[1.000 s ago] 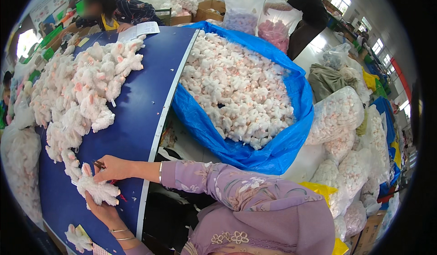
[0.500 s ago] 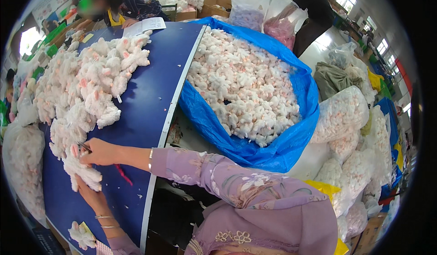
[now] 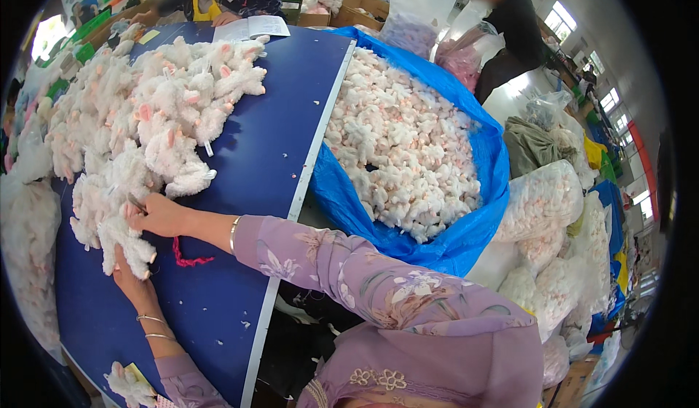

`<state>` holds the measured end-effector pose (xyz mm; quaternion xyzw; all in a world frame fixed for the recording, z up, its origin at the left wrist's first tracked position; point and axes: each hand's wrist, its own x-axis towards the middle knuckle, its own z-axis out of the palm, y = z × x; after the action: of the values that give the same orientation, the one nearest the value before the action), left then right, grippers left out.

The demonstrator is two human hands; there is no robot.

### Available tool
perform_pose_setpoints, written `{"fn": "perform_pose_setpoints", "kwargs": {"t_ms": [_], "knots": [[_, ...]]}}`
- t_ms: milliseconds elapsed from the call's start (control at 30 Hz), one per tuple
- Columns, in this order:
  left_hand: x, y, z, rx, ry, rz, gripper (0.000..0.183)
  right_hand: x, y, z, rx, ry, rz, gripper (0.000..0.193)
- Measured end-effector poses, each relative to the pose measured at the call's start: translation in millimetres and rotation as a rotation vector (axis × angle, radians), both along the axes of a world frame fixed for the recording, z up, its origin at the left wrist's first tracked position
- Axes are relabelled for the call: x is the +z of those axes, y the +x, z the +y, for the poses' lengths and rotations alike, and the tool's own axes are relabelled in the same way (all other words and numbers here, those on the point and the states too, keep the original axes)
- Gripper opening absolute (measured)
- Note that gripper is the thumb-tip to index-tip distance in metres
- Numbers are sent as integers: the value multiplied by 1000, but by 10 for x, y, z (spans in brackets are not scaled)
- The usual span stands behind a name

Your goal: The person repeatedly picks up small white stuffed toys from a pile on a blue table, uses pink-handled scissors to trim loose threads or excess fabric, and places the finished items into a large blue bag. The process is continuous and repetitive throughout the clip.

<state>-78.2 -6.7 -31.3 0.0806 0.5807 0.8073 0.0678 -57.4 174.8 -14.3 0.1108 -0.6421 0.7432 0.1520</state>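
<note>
A white plush toy with pinkish feet lies at the near end of a heap of similar toys. My left hand grips it from below, its fingers partly hidden under the fluffy fabric. Against the toy's upper side my right hand is closed around a small slim metal tool, perhaps thread snips; most of it is hidden by the fingers. The heap of white plush toys with pink ears stretches away toward the far left. A pink-red strand of yarn lies just right of my right hand.
A blue table bears the toys, scraps of fluff and an open booklet. Right of its metal edge stands a large blue sack full of small white plush pieces. Filled clear bags line the right. Two other people are at the back.
The view has shifted, so the table and sack sit a little further right. Both hands stay at the same plush toy, the right one still holding the metal tool.
</note>
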Motion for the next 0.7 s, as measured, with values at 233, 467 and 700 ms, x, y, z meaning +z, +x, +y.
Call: {"fn": "perform_pose_setpoints", "kwargs": {"t_ms": [233, 467, 700], "knots": [[2, 4, 63, 15, 197, 43, 35, 69, 40, 39, -18, 142, -174, 28], [113, 158, 147, 30, 78, -39, 11, 211, 242, -102, 66, 245, -297, 36], [158, 209, 59, 5, 34, -36, 15, 238, 241, -63, 174, 216, -303, 35]]}}
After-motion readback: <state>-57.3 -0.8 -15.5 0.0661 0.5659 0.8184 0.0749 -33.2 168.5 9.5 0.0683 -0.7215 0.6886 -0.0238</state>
